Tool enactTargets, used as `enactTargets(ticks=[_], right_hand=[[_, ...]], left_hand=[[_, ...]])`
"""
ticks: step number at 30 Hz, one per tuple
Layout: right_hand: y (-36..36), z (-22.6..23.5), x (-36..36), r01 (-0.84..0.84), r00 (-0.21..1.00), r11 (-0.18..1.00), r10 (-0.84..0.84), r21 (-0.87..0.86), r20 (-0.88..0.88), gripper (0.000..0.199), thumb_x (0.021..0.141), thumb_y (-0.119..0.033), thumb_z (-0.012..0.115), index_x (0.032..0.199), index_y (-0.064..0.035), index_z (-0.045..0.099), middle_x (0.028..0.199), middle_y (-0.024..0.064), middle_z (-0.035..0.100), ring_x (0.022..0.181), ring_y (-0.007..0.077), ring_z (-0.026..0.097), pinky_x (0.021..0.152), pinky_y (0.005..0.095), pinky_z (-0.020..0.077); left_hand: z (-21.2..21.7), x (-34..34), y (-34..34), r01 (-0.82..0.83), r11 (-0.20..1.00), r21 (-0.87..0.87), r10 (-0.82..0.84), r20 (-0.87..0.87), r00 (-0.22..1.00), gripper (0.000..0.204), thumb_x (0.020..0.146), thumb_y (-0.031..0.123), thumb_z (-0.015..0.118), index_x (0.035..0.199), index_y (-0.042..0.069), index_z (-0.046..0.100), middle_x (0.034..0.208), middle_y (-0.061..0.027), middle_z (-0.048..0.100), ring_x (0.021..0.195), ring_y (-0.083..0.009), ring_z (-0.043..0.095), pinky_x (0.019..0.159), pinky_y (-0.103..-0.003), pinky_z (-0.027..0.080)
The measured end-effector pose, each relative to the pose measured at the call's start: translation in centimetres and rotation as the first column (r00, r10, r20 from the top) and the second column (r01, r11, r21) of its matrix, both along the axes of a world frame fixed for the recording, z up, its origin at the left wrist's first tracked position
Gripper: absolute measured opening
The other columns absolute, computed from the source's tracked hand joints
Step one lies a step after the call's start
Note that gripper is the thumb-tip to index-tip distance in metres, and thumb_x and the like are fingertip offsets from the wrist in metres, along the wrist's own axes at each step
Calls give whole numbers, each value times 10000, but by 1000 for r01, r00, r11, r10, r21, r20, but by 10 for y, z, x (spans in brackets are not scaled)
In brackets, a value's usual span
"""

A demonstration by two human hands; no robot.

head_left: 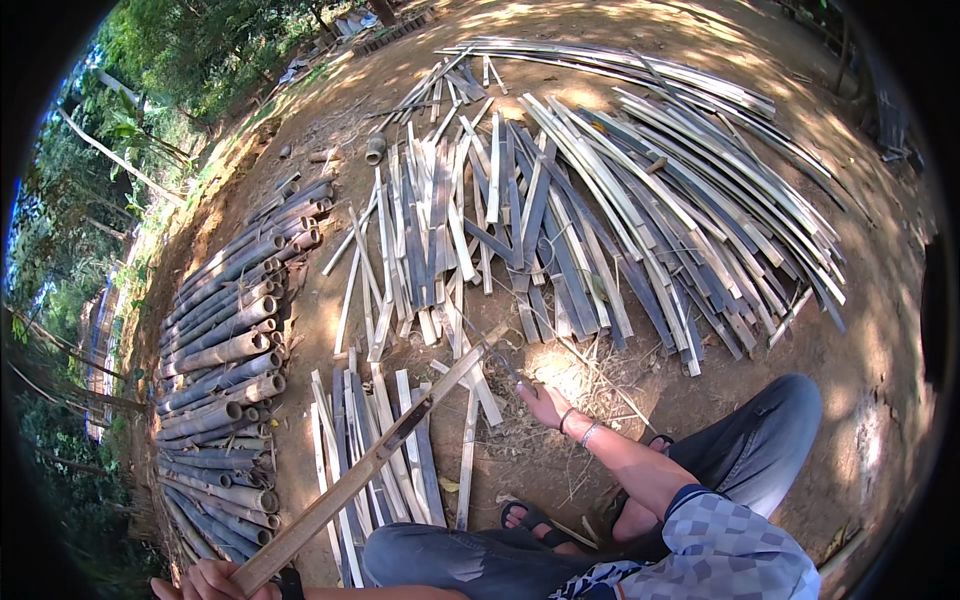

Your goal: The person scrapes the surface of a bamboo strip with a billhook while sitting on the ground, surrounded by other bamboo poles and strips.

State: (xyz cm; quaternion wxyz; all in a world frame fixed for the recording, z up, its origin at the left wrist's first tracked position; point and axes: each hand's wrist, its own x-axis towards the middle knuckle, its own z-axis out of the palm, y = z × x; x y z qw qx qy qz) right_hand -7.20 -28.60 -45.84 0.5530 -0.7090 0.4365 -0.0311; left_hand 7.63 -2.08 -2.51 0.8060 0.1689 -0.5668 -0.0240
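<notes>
A long split bamboo strip [375, 457] slants from the lower left up toward the middle, its pale inner side broken by a dark patch. At its lower end my left hand [210, 580] is closed round it, partly cut off by the picture's edge. My right hand [545, 403], with bands on the wrist, is closed on a knife [511, 366] near the strip's upper end. The knife's thin dark blade points up and left; whether it touches the strip I cannot tell. My bent legs in dark trousers and sandalled feet lie below.
Stacked round bamboo poles [222, 350] lie at the left. A wide spread of split bamboo slats [620, 210] covers the ground ahead, and a smaller bundle of slats [400, 400] lies beside my left knee. Fibre shavings [590, 380] litter the dirt near my right hand.
</notes>
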Motion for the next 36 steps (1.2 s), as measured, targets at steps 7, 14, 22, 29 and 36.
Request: enactTargets(ticks=[7, 14, 22, 29, 36], right_hand=[[-13, -36, -6, 238, 971, 963, -240, 125, 1, 696, 888, -609, 370, 1068, 19, 611, 783, 232, 618, 784, 340, 614, 753, 427, 467], [-9, -35, -10, 171, 984, 984, -167, 59, -69, 637, 883, -580, 404, 959, 9, 632, 741, 221, 632, 775, 326, 640, 730, 415, 475], [14, -42, -11, 130, 988, 990, -134, 55, 75, 592, 870, -566, 433, 832, -15, 646, 715, 188, 628, 722, 325, 625, 718, 424, 482], [-8, -39, -10, 229, 958, 973, -226, -2, -177, 780, 873, -645, 333, 954, 76, 618, 826, 291, 624, 859, 416, 613, 793, 471, 466], [29, -6, -16, 132, 991, 991, -132, 27, 10, 514, 903, -475, 468, 893, 15, 622, 768, 276, 608, 817, 432, 607, 760, 464, 468]], left_hand=[[4, -3, -11, -26, 999, 37, 26, -3, 1000, 580, 850, 662, 450, 807, 98, 320, 447, 36, 333, 320, -52, 329, 341, -197, 240], [1, 1, -2, -53, 998, 30, 53, 0, 999, 588, 841, 665, 463, 816, 92, 331, 442, 41, 336, 319, -49, 332, 341, -194, 245], [1, -1, -2, 4, 1000, 6, -4, -23, 1000, 568, 828, 664, 487, 818, 116, 338, 439, 48, 323, 320, -45, 315, 352, -185, 227], [0, 0, -5, 4, 999, 54, -1, -44, 999, 565, 838, 672, 455, 803, 123, 325, 435, 47, 307, 323, -52, 289, 355, -200, 212], [-5, 1, -2, -125, 990, 69, 132, -121, 984, 661, 778, 765, 421, 819, 109, 349, 437, 55, 309, 324, -47, 263, 347, -200, 208]])
